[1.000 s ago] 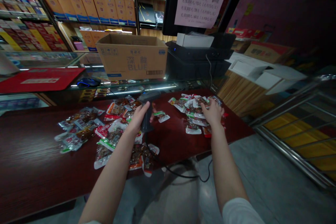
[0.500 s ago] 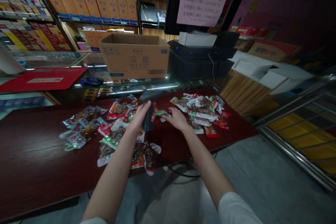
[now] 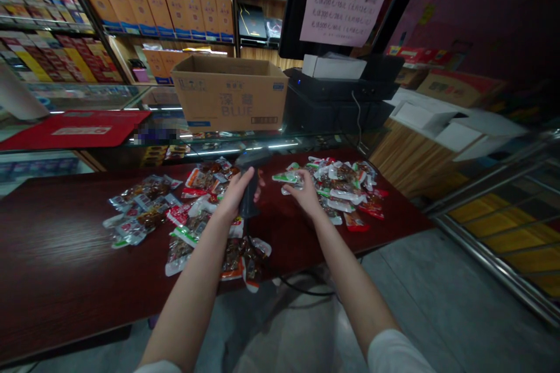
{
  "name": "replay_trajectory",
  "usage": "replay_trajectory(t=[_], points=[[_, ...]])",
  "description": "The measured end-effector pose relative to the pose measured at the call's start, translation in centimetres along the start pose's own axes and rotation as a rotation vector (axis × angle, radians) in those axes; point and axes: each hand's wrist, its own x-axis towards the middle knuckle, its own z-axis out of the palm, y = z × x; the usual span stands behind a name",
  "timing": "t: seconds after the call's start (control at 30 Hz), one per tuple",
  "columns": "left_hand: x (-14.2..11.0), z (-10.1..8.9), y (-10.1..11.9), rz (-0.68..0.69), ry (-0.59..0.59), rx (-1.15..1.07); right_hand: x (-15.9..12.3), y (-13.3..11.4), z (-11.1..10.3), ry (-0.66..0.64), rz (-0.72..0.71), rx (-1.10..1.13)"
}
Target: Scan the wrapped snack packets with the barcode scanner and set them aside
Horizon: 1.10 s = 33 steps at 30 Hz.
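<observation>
My left hand (image 3: pixel 237 196) is closed round the grip of a dark barcode scanner (image 3: pixel 249 198), whose head points away from me over the table. A black cable runs down from the handle. In my right hand (image 3: pixel 305 193), thumb and fingers pinch a small snack packet (image 3: pixel 285 177) with a green and white edge, at the left side of the right-hand heap of snack packets (image 3: pixel 345 180). Under and beside my left forearm lies another heap of packets (image 3: pixel 199 215), clear with red, green and orange edges. Further left rests a smaller group of clear packets (image 3: pixel 142 210).
The dark red table (image 3: pixel 56 245) bears the heaps. Behind it, a glass counter holds a cardboard box (image 3: pixel 231 102), a red mat (image 3: pixel 79 129) and a black machine (image 3: pixel 341 105) with a white box on top. Metal rails (image 3: pixel 490 245) stand at the right.
My right hand went from the right-hand heap to the packet by the scanner, took hold of it and carried it rightward to the heap. My left hand keeps the scanner in place.
</observation>
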Motion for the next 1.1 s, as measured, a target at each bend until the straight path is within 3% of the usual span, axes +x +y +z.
replay_trajectory(t=[0.1, 0.2, 0.43, 0.7, 1.1], points=[[-0.3, 0.6, 0.0, -0.011, -0.006, 0.04, 0.8, -0.4, -1.4, 0.029, -0.025, 0.141], [-0.7, 1.1, 0.1, -0.027, -0.014, 0.078, 1.0, -0.2, -2.5, -0.001, 0.056, 0.257], [-0.6, 1.3, -0.3, -0.029, -0.041, 0.114, 0.2, 0.2, -2.3, -0.032, 0.158, 0.397], [-0.7, 1.5, -0.6, -0.038, -0.049, 0.115, 0.4, 1.3, -2.2, 0.099, 0.105, 0.298], [-1.0, 2.0, -0.8, -0.067, -0.057, 0.127, 0.2, 0.6, -2.3, 0.06, 0.121, 0.397]])
